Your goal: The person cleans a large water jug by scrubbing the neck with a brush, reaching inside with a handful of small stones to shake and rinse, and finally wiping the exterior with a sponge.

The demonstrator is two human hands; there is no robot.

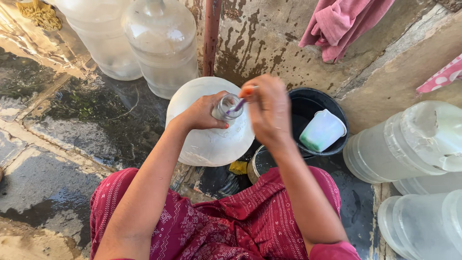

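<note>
Low in the frame, over a lap of dark red patterned cloth (pixel 231 226), two bare arms reach up toward the middle of the picture. Between the knees, a yellow scrap of sponge (pixel 237 167) and the rim of a small metal pot (pixel 260 162) lie on the wet floor (pixel 72 144). Just above them a large clear water jug (pixel 207 139) stands upright, its neck at frame centre. The left hand (pixel 204 113) has its grip closed around that neck, thumb and fingers wrapped tight. The right hand (pixel 269 110) is closed on the orange handle of a small brush (pixel 240 98), whose purple end is pushed into the jug's mouth; the handle is blurred.

Judging by this, scrubbing of the neck is under way and not finished: the brush is inside the opening and the jug has not been set aside. Whether the body has been washed already I cannot tell.

Right of centre, a black bucket (pixel 337 115) holds a pale plastic mug (pixel 322 130). At the right edge several more clear jugs (pixel 414 144) lie on their sides, and two others (pixel 159 43) stand at upper left; which of these are clean I cannot say. Farthest up, a pink cloth (pixel 337 24) hangs on the stained wall (pixel 269 43)
</note>
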